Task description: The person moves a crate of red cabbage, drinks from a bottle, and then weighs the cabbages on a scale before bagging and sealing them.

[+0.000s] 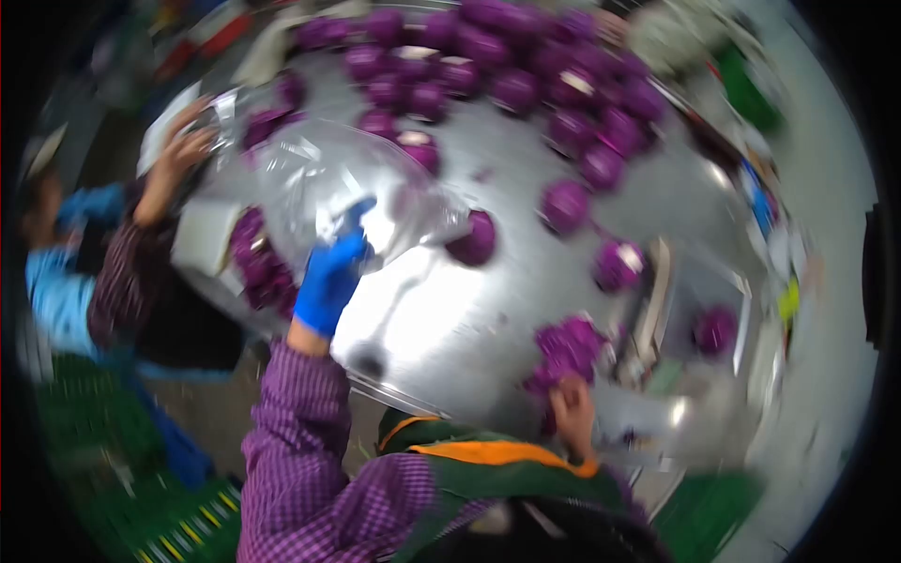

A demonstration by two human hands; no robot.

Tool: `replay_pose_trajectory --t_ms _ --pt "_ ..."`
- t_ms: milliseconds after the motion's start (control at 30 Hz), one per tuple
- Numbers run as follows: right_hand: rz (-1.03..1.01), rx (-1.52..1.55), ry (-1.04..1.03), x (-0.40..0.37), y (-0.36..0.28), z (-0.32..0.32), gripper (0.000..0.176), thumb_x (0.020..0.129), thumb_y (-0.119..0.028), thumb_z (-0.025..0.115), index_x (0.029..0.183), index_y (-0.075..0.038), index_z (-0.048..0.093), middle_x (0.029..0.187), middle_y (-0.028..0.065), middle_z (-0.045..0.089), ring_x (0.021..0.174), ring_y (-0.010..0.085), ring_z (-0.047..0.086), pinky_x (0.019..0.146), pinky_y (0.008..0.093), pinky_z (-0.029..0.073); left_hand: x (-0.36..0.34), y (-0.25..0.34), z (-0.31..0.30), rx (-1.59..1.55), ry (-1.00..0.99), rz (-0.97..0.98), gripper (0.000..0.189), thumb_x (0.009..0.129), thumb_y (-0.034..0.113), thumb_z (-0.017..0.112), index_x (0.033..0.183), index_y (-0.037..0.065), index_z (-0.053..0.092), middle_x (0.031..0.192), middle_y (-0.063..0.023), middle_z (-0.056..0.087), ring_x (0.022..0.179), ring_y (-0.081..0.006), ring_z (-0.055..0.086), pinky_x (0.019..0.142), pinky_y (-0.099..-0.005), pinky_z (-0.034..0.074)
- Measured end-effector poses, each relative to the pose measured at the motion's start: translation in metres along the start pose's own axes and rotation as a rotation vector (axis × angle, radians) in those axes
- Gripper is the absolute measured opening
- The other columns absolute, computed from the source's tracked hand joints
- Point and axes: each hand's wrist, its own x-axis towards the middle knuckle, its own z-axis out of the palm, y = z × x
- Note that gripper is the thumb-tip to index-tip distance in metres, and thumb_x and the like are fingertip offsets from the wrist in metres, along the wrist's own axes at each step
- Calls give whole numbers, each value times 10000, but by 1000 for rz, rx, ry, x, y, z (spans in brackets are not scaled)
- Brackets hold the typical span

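My left hand (328,281), in a blue glove, grips a clear plastic bag (319,178) that is puffed out above the metal table. One gloved finger points up along the film. A red cabbage (472,238) sits just right of the bag, partly behind its edge. My right hand (572,405), bare and low on the right, has its fingers closed at the lower edge of a clump of loose red cabbage leaves (569,345). Motion blur softens the fingertips there.
Many red cabbages (516,91) are heaped at the table's far side. At right, a clear tray (737,300) holds one cabbage. Another person's hand (183,150) handles plastic at left, near a white box (202,233) and shredded cabbage (253,258). Green crates (84,413) stand lower left.
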Motion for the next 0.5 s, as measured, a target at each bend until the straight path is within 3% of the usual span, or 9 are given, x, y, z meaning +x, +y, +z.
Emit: replay_pose_trajectory --t_ms 33,67,100,133,233,333,400,467,500 --pt "73 472 -37 25 -15 0 458 841 -140 634 1249 -4 474 1151 132 588 1043 178 572 883 287 453 -13 -18 25 -104 -133 -155 681 806 105 614 1410 34 309 763 33 455 655 -89 470 646 -254 396" --pt "-67 600 -140 53 -20 -8 623 813 15 575 1383 5 323 1306 148 477 1175 244 494 1026 332 360 -23 -42 43 -268 -251 -251 704 788 121 628 1410 60 305 731 24 425 615 -98 453 613 -257 373" --pt "-83 718 -277 76 -27 -18 700 812 -76 630 1413 -12 278 1374 157 410 1236 250 433 1067 352 315 -30 -49 71 -264 -323 -293 717 715 140 705 1329 -20 372 697 7 425 564 -139 441 584 -315 389" --pt "41 1254 -420 101 3 -2 793 816 -247 680 1434 -29 235 1388 156 392 1252 260 412 1080 365 304 -34 -62 85 -370 -418 -382 753 744 119 661 1405 65 304 747 16 444 582 -110 449 617 -278 395" --pt "-80 1585 -785 63 -65 -58 1147 598 -591 781 1441 -55 218 1372 189 391 1261 262 406 1059 375 333 -41 -101 121 -293 -380 -455 786 761 135 687 1416 16 270 738 8 454 612 -78 441 584 -227 409" --pt "-259 1575 -646 12 -54 -100 918 699 -462 773 1388 -36 342 1312 169 471 1205 241 474 1025 356 374 -51 -160 152 -493 -189 -481 735 842 141 626 1452 73 222 790 19 465 669 -63 459 592 -230 422" --pt "89 893 -320 -23 -35 -148 599 796 -240 714 1291 -6 472 1205 137 566 1113 214 547 961 332 434 -58 -198 190 -536 -291 -552 686 898 187 578 1467 119 201 939 6 524 796 -87 529 728 -263 466" --pt "255 756 -55 -37 -4 -192 338 833 -89 640 1149 14 576 1048 91 636 986 184 603 889 310 473 -87 -230 253 -474 -326 -632 660 914 250 561 1461 116 217 1139 -45 541 993 -148 543 887 -319 443" --pt "-138 420 162 -38 39 -222 247 841 -92 623 1065 7 598 965 69 639 912 156 604 814 300 486 -104 -243 293 -368 -282 -701 655 920 286 553 1458 113 223 1252 -74 524 1100 -180 525 966 -349 412"
